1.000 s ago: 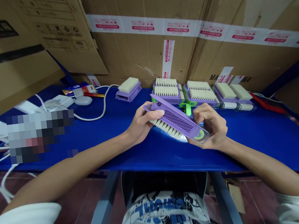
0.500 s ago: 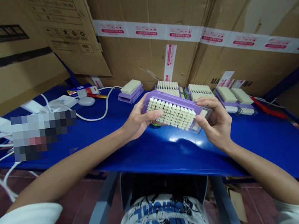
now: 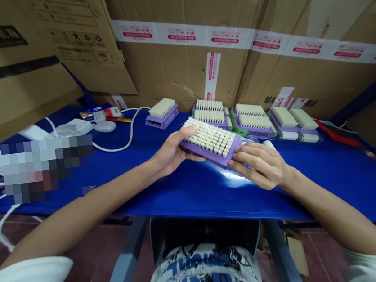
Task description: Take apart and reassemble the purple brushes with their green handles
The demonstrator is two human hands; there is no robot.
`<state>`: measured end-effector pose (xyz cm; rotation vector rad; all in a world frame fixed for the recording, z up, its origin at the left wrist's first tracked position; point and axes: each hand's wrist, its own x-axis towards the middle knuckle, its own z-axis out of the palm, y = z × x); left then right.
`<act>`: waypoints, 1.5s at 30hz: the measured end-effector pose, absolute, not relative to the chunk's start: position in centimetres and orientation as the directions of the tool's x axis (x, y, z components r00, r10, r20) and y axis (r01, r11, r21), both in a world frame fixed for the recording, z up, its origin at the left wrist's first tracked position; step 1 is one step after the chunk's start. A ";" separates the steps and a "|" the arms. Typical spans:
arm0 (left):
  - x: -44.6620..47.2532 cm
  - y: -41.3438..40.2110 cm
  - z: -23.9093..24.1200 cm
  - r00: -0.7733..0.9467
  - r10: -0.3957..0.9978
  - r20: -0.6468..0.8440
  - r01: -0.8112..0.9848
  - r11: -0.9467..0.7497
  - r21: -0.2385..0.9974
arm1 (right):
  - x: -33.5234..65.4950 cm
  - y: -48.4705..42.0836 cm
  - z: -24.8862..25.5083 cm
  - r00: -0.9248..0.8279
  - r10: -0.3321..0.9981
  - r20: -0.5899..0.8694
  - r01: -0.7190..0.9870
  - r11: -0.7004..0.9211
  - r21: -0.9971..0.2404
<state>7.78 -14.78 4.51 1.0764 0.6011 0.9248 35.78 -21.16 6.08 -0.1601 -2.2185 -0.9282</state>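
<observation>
Head view: we hold one purple brush [image 3: 212, 141], bristles [image 3: 206, 134] up, in front of the brush row [image 3: 257, 123].
Our left hand [image 3: 172, 151] pinches its left end, thumb on the bristles; our right hand [image 3: 257, 162] grips its right end; we judge it light and stiff, its smooth casing [image 3: 210, 154] slightly slippery, best held at the casing's two ends; its underside and our right thumb are hidden; a pale piece [image 3: 269, 145] behind our right hand is unclear; left of the brush row, a pixelated patch [image 3: 48, 169] masks what lies there.
</observation>
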 end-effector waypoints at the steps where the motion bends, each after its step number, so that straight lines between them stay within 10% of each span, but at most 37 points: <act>1: 7.8 -14.9 4.6 0.508 0.861 0.009 -0.328 0.184 0.927 | 35.5 -21.2 6.1 -0.732 -0.172 0.659 0.357 0.727 0.587; 26: 8.0 -16.3 4.7 0.526 0.851 0.002 -0.257 0.157 0.954 | 35.1 -21.4 5.2 -0.766 -0.033 0.642 0.381 0.781 0.494; 31: 7.6 -15.7 5.0 0.422 0.894 0.149 -0.350 0.009 0.937 | 36.8 -21.2 4.7 -0.402 0.418 0.815 0.505 0.843 -0.184; 35: 7.8 -15.9 4.9 0.313 0.911 0.269 -0.423 -0.120 0.898 | 36.3 -21.4 4.3 -0.308 0.786 0.537 0.103 0.588 -0.802; 45: 8.0 -16.7 3.4 0.288 0.848 0.445 -0.381 -0.325 0.866 | 34.3 -21.6 4.5 -0.050 0.972 0.228 -0.134 0.219 -0.966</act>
